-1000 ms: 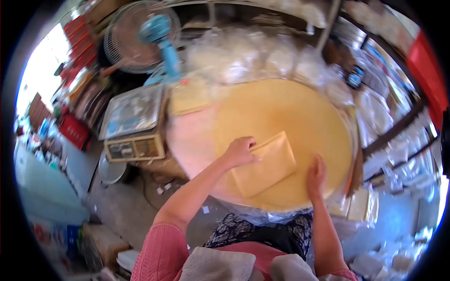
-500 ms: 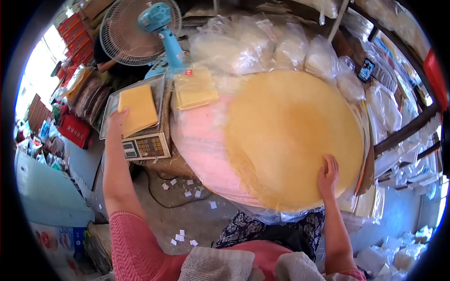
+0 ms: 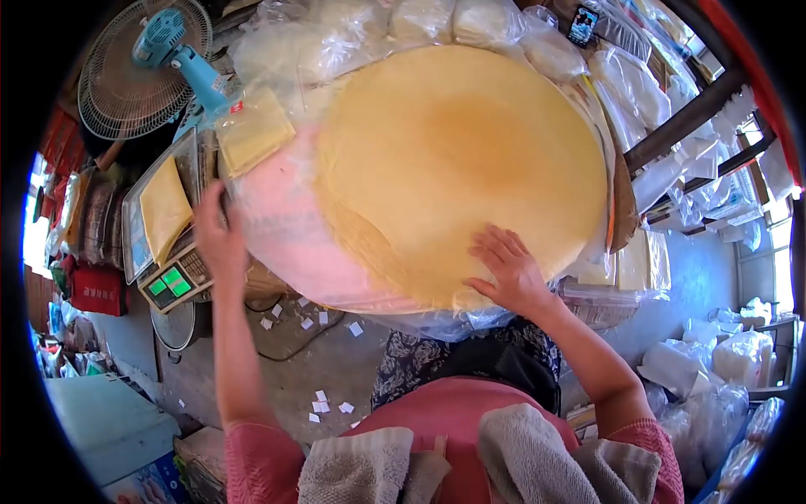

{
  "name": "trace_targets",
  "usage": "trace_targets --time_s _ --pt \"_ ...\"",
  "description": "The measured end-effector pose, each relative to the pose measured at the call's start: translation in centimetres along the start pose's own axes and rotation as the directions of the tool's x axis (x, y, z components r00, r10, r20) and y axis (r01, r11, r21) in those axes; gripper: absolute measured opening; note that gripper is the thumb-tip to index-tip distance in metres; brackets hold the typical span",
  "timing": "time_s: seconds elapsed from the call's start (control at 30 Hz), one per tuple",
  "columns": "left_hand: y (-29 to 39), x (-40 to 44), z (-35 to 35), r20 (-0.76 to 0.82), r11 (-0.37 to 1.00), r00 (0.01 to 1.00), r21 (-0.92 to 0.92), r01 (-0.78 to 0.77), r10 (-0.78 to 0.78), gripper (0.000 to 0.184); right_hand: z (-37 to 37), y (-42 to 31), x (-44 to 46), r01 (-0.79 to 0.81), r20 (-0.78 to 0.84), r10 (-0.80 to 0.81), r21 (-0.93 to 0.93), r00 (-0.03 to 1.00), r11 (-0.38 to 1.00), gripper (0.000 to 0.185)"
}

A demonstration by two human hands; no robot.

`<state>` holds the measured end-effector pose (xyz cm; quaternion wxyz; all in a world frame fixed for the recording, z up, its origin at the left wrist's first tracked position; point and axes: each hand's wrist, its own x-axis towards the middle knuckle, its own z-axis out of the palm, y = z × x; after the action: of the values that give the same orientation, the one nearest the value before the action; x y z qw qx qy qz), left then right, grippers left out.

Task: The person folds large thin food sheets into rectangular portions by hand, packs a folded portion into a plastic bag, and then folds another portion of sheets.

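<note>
Yellow round sheets are spread in a broad layered disc in front of the person, and the right hand is laid on their near edge, palm down with fingers spread, nothing gripped. The left hand is held well apart from it, beside the scale; it is blurred, but its fingers look parted and nothing is seen in them. By their look, the sheets would be light, thin and limp, a little slick and easily torn or creased, so they are best taken at the loose fringed rim, with both hands spread wide. The folded yellow piece on the scale seems firmer—it could be pinched along a side. Around these, one of each is counted: one disc, one folded piece, one scale with a lit green display, one bagged yellow packet, one pink sheet partly under the disc, one blue fan, one phone and one red bag. How many layers are held in the disc cannot be told. Several clear plastic bags are lined along its far side, and white paper slips are scattered on the floor—too many for a sure count.
</note>
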<state>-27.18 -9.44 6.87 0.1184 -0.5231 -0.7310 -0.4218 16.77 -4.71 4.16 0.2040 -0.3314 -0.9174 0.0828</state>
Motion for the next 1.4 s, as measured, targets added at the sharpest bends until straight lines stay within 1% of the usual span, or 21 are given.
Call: trace_targets --time_s 0.07,0.13,0.2,0.27,0.3,0.37,0.5,0.57,0.67,0.77,0.87,0.9,0.93,0.97,1.0,1.07,1.1,1.17,1.2,1.3,1.4 --pt "3.6 -4.0 1.9 0.139 0.994 0.986 -0.059 -0.089 0.096 0.039 0.2 0.0 -0.3 0.027 0.001 -0.027 0.038 1.0 0.999 0.024" --pt "7.0 -7.4 3.5 0.158 0.974 0.977 -0.202 -0.108 0.141 0.035 0.7 0.6 -0.2 0.06 -0.004 -0.059 0.043 0.998 0.997 0.019" --pt "10.0 -10.0 5.0 0.111 0.926 0.974 -0.347 -0.149 0.198 0.032 1.1 1.3 -0.2 0.093 -0.011 -0.093 0.015 0.996 0.996 0.016" --pt "11.6 -11.8 5.3 0.208 0.883 0.926 -0.422 -0.205 0.314 0.032 0.8 1.0 0.1 0.09 -0.053 -0.087 0.044 0.995 0.995 0.015" --pt "12.4 -12.5 5.3 0.233 0.865 0.908 -0.453 -0.216 0.349 0.032 0.6 0.7 0.3 0.088 -0.076 -0.084 0.059 0.994 0.994 0.014" --pt "13.7 -13.8 5.5 0.279 0.824 0.864 -0.517 -0.232 0.419 0.031 0.0 -0.6 0.6 0.1 -0.091 -0.098 0.016 0.991 0.995 0.013" --pt "15.0 -15.8 6.2 0.328 0.79 0.82 -0.57 -0.224 0.469 0.031 0.6 -0.9 0.6 0.134 -0.117 -0.138 -0.037 0.983 0.99 0.014" --pt "16.0 -16.0 6.0 0.344 0.779 0.804 -0.587 -0.219 0.485 0.032 1.2 -0.2 0.7 0.13 -0.108 -0.129 0.007 0.986 0.991 0.013" --pt "17.0 -16.1 5.9 0.296 0.774 0.802 -0.561 -0.294 0.519 0.033 1.3 0.1 0.9 0.087 -0.138 -0.072 0.105 0.988 0.991 0.009" --pt "17.8 -16.1 6.1 0.273 0.822 0.853 -0.503 -0.267 0.444 0.03 0.7 0.0 1.3 0.04 -0.135 -0.016 0.173 0.991 0.984 0.006" --pt "18.0 -16.7 6.5 0.398 0.878 0.896 -0.479 0.019 0.198 0.021 0.7 0.6 1.7 0.01 -0.104 0.017 0.256 0.994 0.967 0.004" --pt "18.3 -16.7 6.5 0.483 0.864 0.872 -0.469 0.182 0.079 0.017 0.8 0.9 1.8 0.003 -0.091 0.025 0.292 0.996 0.956 0.004" --pt "18.9 -16.4 6.2 0.565 0.83 0.825 -0.443 0.34 -0.036 0.015 0.9 1.1 1.9 -0.03 -0.068 0.057 0.339 0.996 0.94 0.005" --pt "19.4 -16.1 6.1 0.641 0.774 0.754 -0.402 0.489 -0.143 0.015 0.9 1.4 1.9 -0.064 -0.044 0.087 0.385 0.995 0.921 0.005" --pt "19.7 -15.8 6.3 0.709 0.663 0.679 -0.419 0.62 -0.188 0.017 0.9 1.5 1.9 -0.098 -0.019 0.118 0.428 0.993 0.898 0.005" --pt "20.1 -15.2 6.9 0.836 0.392 0.501 -0.393 0.832 -0.225 0.024 0.7 1.4 2.0 -0.1 -0.002 0.112 0.435 0.994 0.895 0.007" --pt "20.2 -15.4 7.4 0.848 0.371 0.487 -0.392 0.842 -0.208 0.024 0.5 1.4 2.1 -0.1 0.006 0.108 0.437 0.994 0.894 0.008" --pt "19.9 -16.0 9.0 0.871 0.327 0.46 -0.39 0.861 -0.172 0.025 0.1 1.2 2.1 -0.015 -0.009 0.02 0.388 1.0 0.921 0.01" --pt "19.9 -16.2 9.4 0.859 0.333 0.481 -0.409 0.85 -0.173 0.024 -0.1 1.1 2.1 0.028 -0.015 -0.024 0.362 1.0 0.932 0.012" --pt "20.0 -16.7 9.7 0.833 0.344 0.525 -0.448 0.825 -0.175 0.022 -0.4 0.0 1.8 0.126 -0.089 -0.111 0.177 0.99 0.976 0.014" --pt "19.9 -17.1 9.7 0.819 0.332 0.542 -0.466 0.82 -0.188 0.021 0.1 1.4 2.2 0.144 -0.051 -0.136 0.26 0.989 0.955 0.015"
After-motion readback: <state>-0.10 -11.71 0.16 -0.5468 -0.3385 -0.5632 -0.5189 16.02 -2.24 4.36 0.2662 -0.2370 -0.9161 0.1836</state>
